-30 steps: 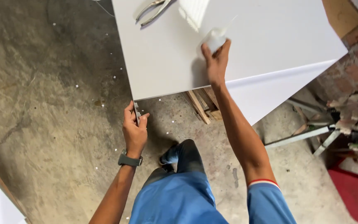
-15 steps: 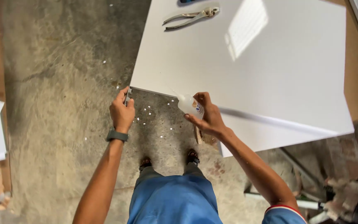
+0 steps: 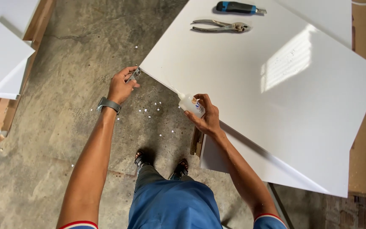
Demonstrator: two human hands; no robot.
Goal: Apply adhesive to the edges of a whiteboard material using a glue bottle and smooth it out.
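My right hand [image 3: 206,115] grips a small clear glue bottle [image 3: 189,104], its thin nozzle touching the near edge of a large white board [image 3: 259,93]. My left hand [image 3: 121,85] pinches a small metal piece [image 3: 134,74] against the board's near-left corner. The board lies flat on a support in front of me. On its far side rest metal pliers [image 3: 221,26] and a blue and black utility knife [image 3: 239,7].
The floor is bare concrete [image 3: 64,127], dotted with small white chips. More white boards [image 3: 1,55] are stacked on wood at the left. A second white sheet [image 3: 250,161] lies under the big board. Brown boards and bricks sit at the right.
The view has swung so the board now sits up and to the right. My right hand brought the bottle from the board's top to its near edge. My left hand stays at the corner.
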